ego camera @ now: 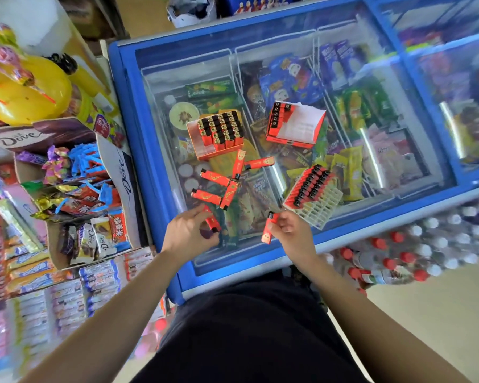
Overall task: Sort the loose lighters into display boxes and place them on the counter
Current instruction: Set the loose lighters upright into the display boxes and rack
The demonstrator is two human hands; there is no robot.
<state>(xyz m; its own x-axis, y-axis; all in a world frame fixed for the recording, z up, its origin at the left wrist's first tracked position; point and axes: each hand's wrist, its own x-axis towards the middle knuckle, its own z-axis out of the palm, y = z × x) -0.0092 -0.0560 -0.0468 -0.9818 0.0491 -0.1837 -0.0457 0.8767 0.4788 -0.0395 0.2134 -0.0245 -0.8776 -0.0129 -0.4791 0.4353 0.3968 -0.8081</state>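
Several loose red lighters (pixel 227 179) lie scattered on the glass lid of a blue freezer (pixel 127 111). My left hand (pixel 190 233) pinches one red lighter (pixel 213 223) near the lid's front edge. A second red lighter (pixel 268 229) is held upright in the fingers of my right hand (pixel 292 233). Behind the loose pile stands an orange display box (pixel 215 134) nearly full of lighters. To its right an orange box (pixel 295 124) holds one row and is otherwise bare. At the right lies a white grid tray (pixel 313 196) with two rows of lighters.
Ice cream packs show through the freezer glass. A candy shelf with Dove chocolate boxes (pixel 67 194) stands close on the left. Shrink-wrapped bottles (pixel 415 252) with red and white caps sit on the floor at the right. A second freezer (pixel 454 78) adjoins on the far right.
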